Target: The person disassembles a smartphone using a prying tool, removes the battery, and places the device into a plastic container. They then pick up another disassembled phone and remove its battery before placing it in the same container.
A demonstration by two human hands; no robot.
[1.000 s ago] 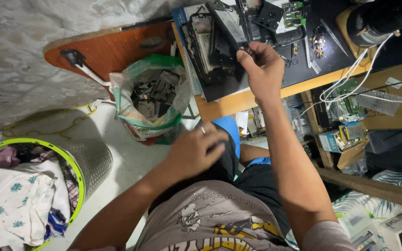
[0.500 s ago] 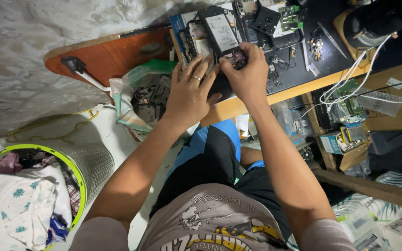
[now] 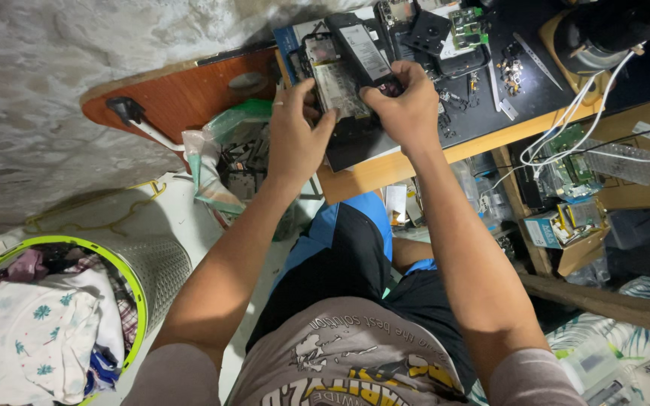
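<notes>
An opened phone [image 3: 336, 79] with its back off lies on a black mat [image 3: 430, 113] on the wooden desk [image 3: 385, 169]. My left hand [image 3: 295, 135] grips the phone's lower left edge, thumb on its inner plate. My right hand [image 3: 408, 105] closes on the phone's right side, just under a black battery [image 3: 359, 49] that lies against the phone. What sits under my right fingers is hidden.
Small circuit boards [image 3: 466, 26], tweezers [image 3: 536, 51] and screws lie on the mat to the right. White cables [image 3: 566, 135] hang off the desk edge. A plastic bag of parts [image 3: 235, 162] hangs at the left. A laundry basket [image 3: 77, 316] stands at the lower left.
My left hand rose from my lap to the desk and took hold of the phone. My right hand stayed on the phone.
</notes>
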